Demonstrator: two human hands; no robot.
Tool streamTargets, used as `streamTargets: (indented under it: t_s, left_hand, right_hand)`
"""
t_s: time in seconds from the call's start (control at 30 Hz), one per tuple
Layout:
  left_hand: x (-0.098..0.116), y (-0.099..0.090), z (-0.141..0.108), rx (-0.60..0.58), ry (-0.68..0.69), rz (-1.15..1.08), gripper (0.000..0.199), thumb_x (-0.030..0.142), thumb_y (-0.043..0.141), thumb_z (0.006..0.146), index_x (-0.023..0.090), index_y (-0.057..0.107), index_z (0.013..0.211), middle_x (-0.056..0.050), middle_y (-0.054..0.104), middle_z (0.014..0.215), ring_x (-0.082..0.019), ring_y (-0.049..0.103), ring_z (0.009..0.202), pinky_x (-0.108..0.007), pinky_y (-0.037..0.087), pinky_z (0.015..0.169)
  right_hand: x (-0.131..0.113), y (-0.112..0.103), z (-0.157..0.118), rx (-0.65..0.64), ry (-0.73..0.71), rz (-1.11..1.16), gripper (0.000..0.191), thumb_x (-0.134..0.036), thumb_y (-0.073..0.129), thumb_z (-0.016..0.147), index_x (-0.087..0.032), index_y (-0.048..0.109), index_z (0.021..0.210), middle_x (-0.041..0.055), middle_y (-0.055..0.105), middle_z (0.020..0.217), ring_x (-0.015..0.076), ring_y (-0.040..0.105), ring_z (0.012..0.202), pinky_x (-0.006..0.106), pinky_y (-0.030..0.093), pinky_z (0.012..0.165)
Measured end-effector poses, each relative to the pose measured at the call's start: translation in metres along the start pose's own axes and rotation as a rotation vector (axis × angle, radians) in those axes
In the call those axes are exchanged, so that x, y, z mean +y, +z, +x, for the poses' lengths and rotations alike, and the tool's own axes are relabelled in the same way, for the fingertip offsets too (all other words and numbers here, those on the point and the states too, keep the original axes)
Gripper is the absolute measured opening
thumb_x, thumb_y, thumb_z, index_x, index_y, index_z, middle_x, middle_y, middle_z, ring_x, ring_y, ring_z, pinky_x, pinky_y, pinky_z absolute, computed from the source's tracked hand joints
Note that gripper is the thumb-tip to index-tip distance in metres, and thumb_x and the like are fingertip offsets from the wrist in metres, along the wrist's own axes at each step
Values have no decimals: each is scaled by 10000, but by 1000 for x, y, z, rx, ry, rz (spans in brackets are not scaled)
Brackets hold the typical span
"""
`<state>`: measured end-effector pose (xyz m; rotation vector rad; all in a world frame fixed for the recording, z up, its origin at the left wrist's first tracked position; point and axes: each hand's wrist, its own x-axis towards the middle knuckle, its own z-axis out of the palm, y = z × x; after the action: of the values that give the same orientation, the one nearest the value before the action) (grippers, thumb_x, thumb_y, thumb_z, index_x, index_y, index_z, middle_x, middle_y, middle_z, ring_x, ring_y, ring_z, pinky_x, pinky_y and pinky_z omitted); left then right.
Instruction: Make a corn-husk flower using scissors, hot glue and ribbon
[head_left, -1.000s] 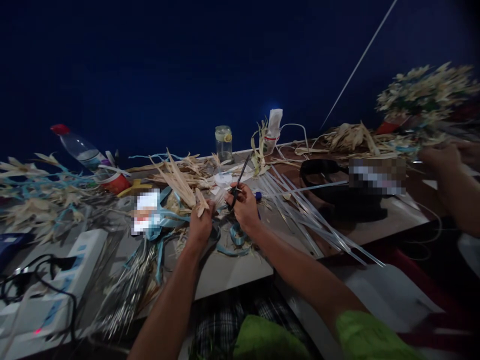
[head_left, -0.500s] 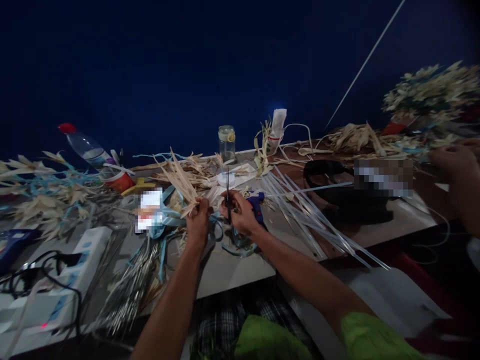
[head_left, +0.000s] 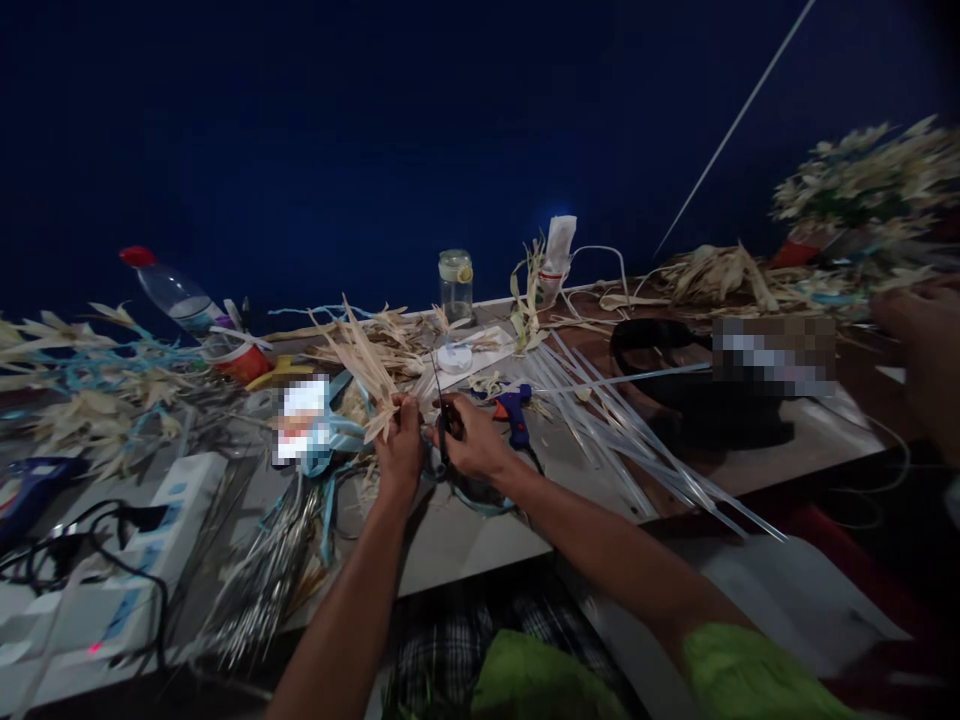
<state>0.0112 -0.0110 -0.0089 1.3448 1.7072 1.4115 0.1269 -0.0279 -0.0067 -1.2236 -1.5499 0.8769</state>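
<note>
Fingers (head_left: 463, 425) hold scissors (head_left: 442, 440) inside table edge (head_left: 480, 566).

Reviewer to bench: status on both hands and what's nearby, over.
Left hand gripping pale leafy piece. Right hand holding black scissors close by. Blue glue gun just beyond right hand.

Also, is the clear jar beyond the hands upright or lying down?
Upright: the clear jar has its top uppermost, its sides vertical, its base below.

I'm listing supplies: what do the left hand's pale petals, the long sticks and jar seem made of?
Pale petals: probably dried husk; matte, papery, fibrous-looking. Long sticks: likely plastic; translucent, glossy highlights. Jar: glass or clear plastic; smooth, see-through.
</note>
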Motion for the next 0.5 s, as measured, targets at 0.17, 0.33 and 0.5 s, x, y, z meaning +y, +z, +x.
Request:
streamTargets:
  t_s: [0.17, 0.33, 0.5]
  left_hand:
    - [16, -6, -6, -123, 124, -39, 279, 425, 439, 801, 185, 503, 674, -5, 486, 592, -145, 479, 613, -275, 408, 669]
    - [8, -6, -5, -295, 340, -70, 206, 367, 490, 786, 182, 526, 701, -28, 503, 644, -148, 464, 615, -290, 403, 638]
    - [2, 1, -1, -279, 73, -283, 237, 402, 538, 749, 175, 524, 683, 7, 474, 588, -110, 457, 545, -243, 400, 544]
  right_hand:
    - [-2, -9, 13, 165, 116, 507, 386, -381, 640, 639, -211, 480, 947, -43, 500, 692, 87, 481, 586, 207, 400, 534]
    - [-1, -24, 24, 203, 150, 626, 442, -335, 710, 556, -208, 500, 924, -68, 497, 637, 69, 484, 564, 193, 398, 537]
    - [-2, -26, 23, 195, 196, 638, 428, -281, 712, 533, -191, 524, 906, -70, 514, 596, 69, 484, 557, 193, 384, 535]
